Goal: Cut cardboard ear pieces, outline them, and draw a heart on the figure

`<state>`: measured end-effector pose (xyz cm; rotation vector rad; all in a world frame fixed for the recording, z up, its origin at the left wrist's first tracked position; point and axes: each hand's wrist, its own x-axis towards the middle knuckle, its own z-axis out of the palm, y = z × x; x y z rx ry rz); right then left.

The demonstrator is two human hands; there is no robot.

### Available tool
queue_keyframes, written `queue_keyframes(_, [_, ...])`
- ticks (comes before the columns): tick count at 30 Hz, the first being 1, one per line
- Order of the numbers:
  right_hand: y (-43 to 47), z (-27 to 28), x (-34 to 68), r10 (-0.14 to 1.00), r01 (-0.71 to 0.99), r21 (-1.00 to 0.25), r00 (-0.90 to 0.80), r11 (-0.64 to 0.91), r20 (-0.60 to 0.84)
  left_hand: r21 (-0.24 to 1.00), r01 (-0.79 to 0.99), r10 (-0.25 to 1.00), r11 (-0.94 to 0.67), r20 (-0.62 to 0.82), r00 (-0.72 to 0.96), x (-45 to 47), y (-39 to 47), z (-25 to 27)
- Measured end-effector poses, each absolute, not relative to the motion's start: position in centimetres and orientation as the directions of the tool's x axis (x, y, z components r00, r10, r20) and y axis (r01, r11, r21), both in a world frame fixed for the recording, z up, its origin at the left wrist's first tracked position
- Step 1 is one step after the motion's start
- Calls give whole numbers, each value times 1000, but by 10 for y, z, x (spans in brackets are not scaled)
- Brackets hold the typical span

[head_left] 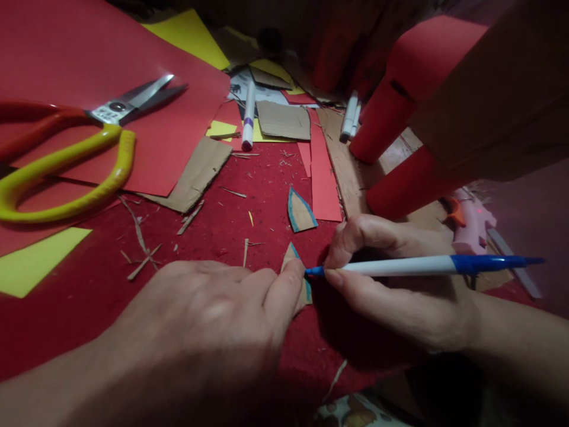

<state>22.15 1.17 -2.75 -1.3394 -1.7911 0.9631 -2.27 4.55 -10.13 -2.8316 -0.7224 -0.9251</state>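
Note:
My right hand is closed in a writing grip round a white and blue felt-tip pen. The pen's blue tip meets the right edge of a small pointed cardboard piece, where a blue line runs along the border. Fingers of my left hand are pressed together on that piece, pinning it to the red cloth and hiding much of it. Just beyond lies a similar pointed cardboard piece, outlined in blue, touched by neither hand.
Scissors with red and yellow handles rest on red paper at left. A purple-ended marker and cardboard scraps lie farther back. Red paper tubes and a pink glue gun are at right.

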Motion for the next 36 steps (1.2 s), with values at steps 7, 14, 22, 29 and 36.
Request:
queue_keyframes(7, [10,-23,220,977,542,-824,-208,162,55,108,470,437,-876,589,680,-22,46,-102])
queue_keyframes(14, [8,-18,222,963,514,-841,-268,168,28,123,460,442,-879,573,690,-23,46,-106])
queue_keyframes(22, [5,-20,223,947,474,-859,-320,195,39,108,452,434,-885,543,719,-21,46,-96])
queue_keyframes(29, [5,-20,222,953,483,-856,-302,183,33,147,445,450,-883,534,716,-21,45,-97])
queue_keyframes(36, [6,-20,215,988,516,-849,-152,111,37,86,471,432,-878,566,702,-23,46,-106])
